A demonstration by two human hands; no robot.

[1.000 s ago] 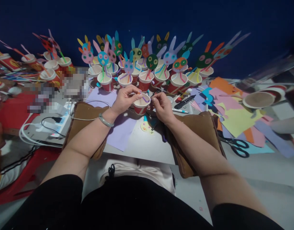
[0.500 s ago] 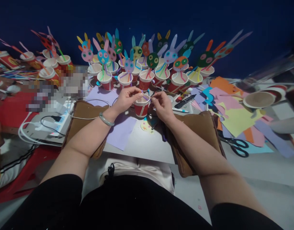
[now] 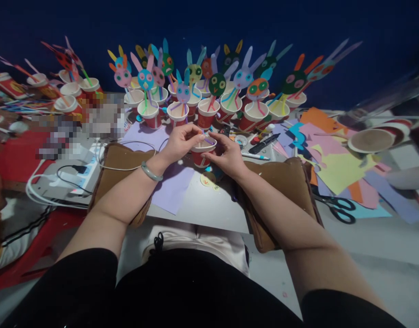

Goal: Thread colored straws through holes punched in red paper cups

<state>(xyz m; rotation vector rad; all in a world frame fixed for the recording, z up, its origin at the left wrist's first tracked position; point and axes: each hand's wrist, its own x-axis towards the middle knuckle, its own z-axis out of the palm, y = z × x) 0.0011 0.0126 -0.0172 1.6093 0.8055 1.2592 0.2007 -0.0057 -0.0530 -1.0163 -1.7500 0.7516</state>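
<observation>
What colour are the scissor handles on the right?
The scissor handles are black, showing best in the head view.

Black sleeves; bangle, apparently grey-green.

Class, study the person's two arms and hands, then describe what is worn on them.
Both upper arms have short, plain black sleeves. A smooth, rounded, pale grey-green bangle circles the left wrist. The right wrist has none. The left hand and right hand are gloveless.
</observation>
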